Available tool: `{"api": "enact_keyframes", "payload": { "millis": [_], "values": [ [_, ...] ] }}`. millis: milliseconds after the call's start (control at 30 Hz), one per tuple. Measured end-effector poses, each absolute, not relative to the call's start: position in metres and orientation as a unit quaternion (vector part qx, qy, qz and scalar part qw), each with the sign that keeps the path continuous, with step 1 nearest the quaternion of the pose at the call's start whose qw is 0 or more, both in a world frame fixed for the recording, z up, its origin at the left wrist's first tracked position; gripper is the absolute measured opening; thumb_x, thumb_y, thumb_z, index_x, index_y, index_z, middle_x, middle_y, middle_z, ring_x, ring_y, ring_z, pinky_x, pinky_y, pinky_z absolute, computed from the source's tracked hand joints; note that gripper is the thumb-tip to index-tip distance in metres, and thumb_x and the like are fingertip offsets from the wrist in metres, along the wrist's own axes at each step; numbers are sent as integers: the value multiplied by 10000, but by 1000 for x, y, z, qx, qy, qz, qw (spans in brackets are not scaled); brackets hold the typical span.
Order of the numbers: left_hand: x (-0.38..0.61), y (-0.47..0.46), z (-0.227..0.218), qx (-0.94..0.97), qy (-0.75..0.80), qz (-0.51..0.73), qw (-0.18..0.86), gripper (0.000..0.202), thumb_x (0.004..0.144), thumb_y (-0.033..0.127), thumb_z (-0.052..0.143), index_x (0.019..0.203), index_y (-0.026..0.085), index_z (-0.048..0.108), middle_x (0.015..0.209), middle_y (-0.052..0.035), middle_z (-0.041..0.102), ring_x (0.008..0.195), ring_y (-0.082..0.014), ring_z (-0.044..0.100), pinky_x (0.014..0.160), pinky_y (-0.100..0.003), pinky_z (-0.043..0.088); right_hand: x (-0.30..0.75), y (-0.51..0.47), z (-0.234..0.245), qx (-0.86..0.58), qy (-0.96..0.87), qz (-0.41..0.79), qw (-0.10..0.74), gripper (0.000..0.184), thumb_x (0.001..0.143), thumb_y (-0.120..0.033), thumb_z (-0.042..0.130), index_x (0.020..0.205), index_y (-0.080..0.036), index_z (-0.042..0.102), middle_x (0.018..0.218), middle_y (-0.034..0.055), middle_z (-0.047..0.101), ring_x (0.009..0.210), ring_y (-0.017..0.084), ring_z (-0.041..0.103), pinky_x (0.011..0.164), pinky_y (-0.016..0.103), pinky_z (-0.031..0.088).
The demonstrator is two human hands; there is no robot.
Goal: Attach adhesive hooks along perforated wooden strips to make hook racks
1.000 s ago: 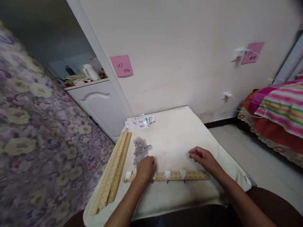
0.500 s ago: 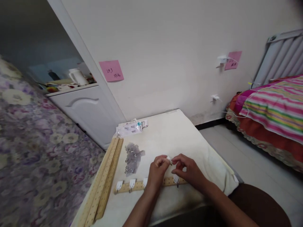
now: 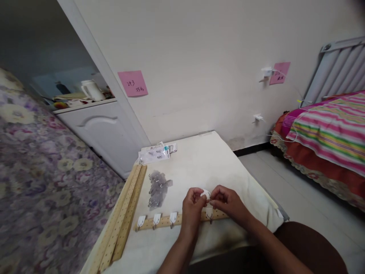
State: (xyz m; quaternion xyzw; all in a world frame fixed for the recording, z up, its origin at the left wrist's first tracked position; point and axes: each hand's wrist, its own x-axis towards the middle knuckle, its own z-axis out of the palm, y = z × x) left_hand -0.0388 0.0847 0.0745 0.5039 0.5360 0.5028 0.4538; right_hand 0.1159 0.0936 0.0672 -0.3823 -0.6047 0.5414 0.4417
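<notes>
My left hand (image 3: pixel 194 203) pinches a white stick-on hook (image 3: pixel 205 195) above the table. The thumb and fingertips of my right hand (image 3: pixel 226 199) close on the right edge of that hook; any small part between them is too small to make out. Below my hands lies a perforated wooden strip (image 3: pixel 182 219). Along it sit several white hooks (image 3: pixel 173 218), their metal ends toward me, and one more hook (image 3: pixel 209 214) shows between my hands. My left wrist covers part of the strip.
Left of my hands lies a grey patch of clear pieces with metal hooks (image 3: pixel 158 190). Long perforated wooden strips (image 3: pixel 125 220) run along the table's left side. Packaged hooks (image 3: pixel 155 154) lie at the back of the cloth-covered table (image 3: pixel 196 156). A brown round seat (image 3: pixel 310 247) stands at right.
My right fingers have come from just beside the white hook to touching its edge. The hook is turned and shows more of its face. The view has shifted slightly.
</notes>
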Motion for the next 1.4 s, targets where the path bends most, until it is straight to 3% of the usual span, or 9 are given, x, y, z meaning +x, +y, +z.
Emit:
{"api": "enact_keyframes", "payload": {
  "millis": [167,567,767,1067,1400],
  "values": [
    [-42,87,75,540,535,476,442,152,704,287,612,801,198,536,643,65,476,593,-92,445,559,-203,351,124,101,63,-414,-611,520,430,244,764,-417,614,853,-195,563,523,-76,427,448,71,361,430,199,273],
    [-18,82,81,590,532,415,443,74,713,235,569,762,197,526,602,73,462,561,-91,414,543,-210,328,135,101,60,-360,-580,615,394,235,745,-365,631,867,-182,548,591,-66,507,476,77,482,463,199,378],
    [-18,70,83,618,554,392,398,144,787,231,481,913,207,546,719,33,541,630,-119,482,605,-241,374,158,107,51,-431,-587,568,382,128,737,-286,588,796,-176,555,566,-68,494,475,79,472,467,195,369],
    [-2,10,26,724,514,211,408,152,748,147,453,770,197,595,742,-4,619,700,-146,529,648,-258,373,164,105,31,-516,-625,480,335,12,649,-163,562,654,-170,554,569,-40,542,535,100,483,486,196,354],
    [1,9,20,769,494,189,358,133,812,200,442,764,204,566,775,-26,622,717,-155,539,666,-267,393,163,105,29,-535,-627,472,313,52,625,-132,533,637,-168,569,559,-31,560,531,108,506,487,202,359]
  ]
}}
